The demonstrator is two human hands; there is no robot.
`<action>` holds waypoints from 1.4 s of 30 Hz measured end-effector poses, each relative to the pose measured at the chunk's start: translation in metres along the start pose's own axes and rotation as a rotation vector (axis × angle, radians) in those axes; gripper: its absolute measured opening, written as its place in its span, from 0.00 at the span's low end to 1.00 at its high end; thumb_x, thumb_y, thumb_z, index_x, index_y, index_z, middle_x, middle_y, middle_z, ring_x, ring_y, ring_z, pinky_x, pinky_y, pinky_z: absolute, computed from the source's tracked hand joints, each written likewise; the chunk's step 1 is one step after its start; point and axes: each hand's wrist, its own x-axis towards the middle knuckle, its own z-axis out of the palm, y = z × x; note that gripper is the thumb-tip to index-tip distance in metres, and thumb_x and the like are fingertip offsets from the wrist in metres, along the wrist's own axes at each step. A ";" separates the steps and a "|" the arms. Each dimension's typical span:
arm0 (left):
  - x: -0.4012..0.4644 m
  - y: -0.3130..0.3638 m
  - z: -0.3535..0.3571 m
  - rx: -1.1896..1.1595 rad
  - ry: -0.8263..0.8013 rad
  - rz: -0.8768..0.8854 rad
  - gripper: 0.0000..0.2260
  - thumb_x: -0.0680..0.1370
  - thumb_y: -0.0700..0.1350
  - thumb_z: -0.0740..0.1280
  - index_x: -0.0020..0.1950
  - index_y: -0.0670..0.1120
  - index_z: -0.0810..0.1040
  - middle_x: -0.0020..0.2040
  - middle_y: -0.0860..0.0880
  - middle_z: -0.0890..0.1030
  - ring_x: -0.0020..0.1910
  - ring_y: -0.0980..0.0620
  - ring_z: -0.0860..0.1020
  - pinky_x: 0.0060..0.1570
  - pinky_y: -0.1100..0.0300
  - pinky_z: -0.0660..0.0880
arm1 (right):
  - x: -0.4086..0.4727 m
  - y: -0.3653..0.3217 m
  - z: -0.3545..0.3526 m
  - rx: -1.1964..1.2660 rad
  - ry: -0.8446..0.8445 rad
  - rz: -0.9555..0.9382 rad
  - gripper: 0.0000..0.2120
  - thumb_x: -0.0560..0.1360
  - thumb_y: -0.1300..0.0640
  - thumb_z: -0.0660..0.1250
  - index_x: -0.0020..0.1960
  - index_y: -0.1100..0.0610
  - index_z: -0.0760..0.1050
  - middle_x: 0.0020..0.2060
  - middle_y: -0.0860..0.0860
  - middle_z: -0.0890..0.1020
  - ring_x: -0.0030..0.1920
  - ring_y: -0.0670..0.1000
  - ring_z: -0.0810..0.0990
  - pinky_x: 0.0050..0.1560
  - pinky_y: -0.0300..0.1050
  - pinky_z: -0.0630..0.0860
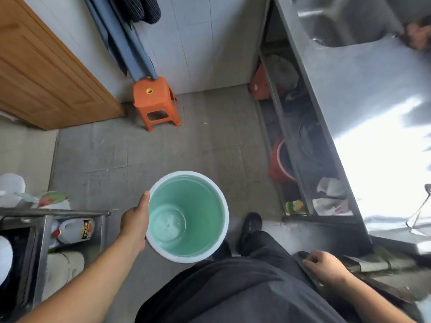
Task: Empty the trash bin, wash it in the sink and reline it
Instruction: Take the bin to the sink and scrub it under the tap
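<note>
Item: trash bin (187, 216), unlined, being gripped at its nine-o'clock rim by left hand (135, 226); right hand (325, 266), loosely curled, holding nothing. Apparently carrying stage; sink (345, 24) at one o'clock to be reached next.

There was one bin (187, 216), one orange stool (155, 102), one sink (345, 22), one jug (74, 230) and two hands (135, 226) (326, 266).

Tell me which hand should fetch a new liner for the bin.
Right. The left hand already grips the empty green bin by its white rim, with no liner inside, while the right hand holds nothing and only rests beside the steel counter.
</note>
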 end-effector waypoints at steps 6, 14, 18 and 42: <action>0.043 0.068 0.035 -0.058 0.072 -0.043 0.27 0.73 0.68 0.65 0.50 0.44 0.82 0.48 0.41 0.85 0.43 0.39 0.84 0.42 0.48 0.80 | 0.062 -0.011 -0.041 -0.070 -0.072 0.061 0.16 0.72 0.54 0.68 0.27 0.55 0.69 0.20 0.48 0.75 0.23 0.46 0.73 0.25 0.35 0.66; 0.070 0.182 0.089 -0.103 0.124 -0.023 0.27 0.73 0.68 0.66 0.50 0.44 0.83 0.45 0.42 0.86 0.39 0.40 0.84 0.34 0.54 0.79 | 0.158 -0.121 -0.165 -0.139 -0.102 -0.051 0.13 0.75 0.50 0.64 0.34 0.56 0.75 0.30 0.49 0.79 0.34 0.51 0.78 0.32 0.40 0.71; 0.075 0.233 0.115 -0.094 0.116 0.005 0.28 0.74 0.70 0.65 0.48 0.44 0.82 0.43 0.43 0.85 0.40 0.40 0.84 0.37 0.54 0.79 | 0.196 -0.190 -0.232 -0.079 -0.037 -0.143 0.11 0.74 0.51 0.65 0.35 0.55 0.75 0.31 0.49 0.81 0.33 0.49 0.78 0.35 0.40 0.71; 0.243 0.552 0.275 0.253 -0.288 0.243 0.24 0.76 0.66 0.67 0.45 0.44 0.81 0.44 0.48 0.83 0.42 0.47 0.81 0.41 0.54 0.75 | 0.251 -0.314 -0.310 0.160 -0.010 0.226 0.19 0.77 0.48 0.62 0.30 0.53 0.64 0.33 0.49 0.74 0.35 0.51 0.71 0.38 0.43 0.67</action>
